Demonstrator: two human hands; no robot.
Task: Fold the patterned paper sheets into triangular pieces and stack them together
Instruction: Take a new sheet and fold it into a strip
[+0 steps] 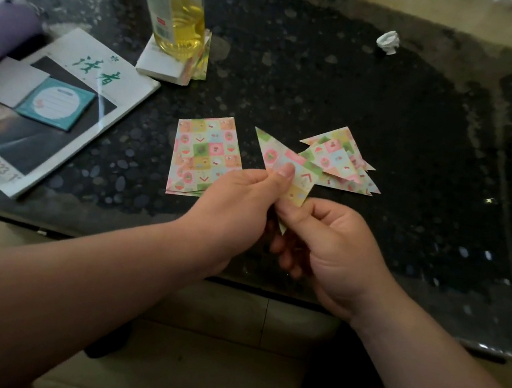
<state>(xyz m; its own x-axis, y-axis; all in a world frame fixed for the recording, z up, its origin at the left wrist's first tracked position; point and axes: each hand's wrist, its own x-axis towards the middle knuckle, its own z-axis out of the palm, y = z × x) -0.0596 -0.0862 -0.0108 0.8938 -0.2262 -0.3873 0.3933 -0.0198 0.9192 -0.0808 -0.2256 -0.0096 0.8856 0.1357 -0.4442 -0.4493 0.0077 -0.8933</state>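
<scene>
I read one container: a clear bottle (175, 0), upright at the table's (302, 73) far left, its lowest part filled with yellow liquid (183, 31). It stands on a white paper block (156, 65).

My left hand (239, 204) pinches the partly folded sheet (286, 165) with its thumb on top. My right hand (331, 243) grips the sheet's lower edge with curled fingers.

Unfolded sheets (203, 154) lie stacked just left of it and the finished triangles (341, 160) lie piled just right.

A magazine (97, 79) bearing a teal notepad (57, 104) lies far left. A crumpled white scrap (388, 42) sits well behind.
</scene>
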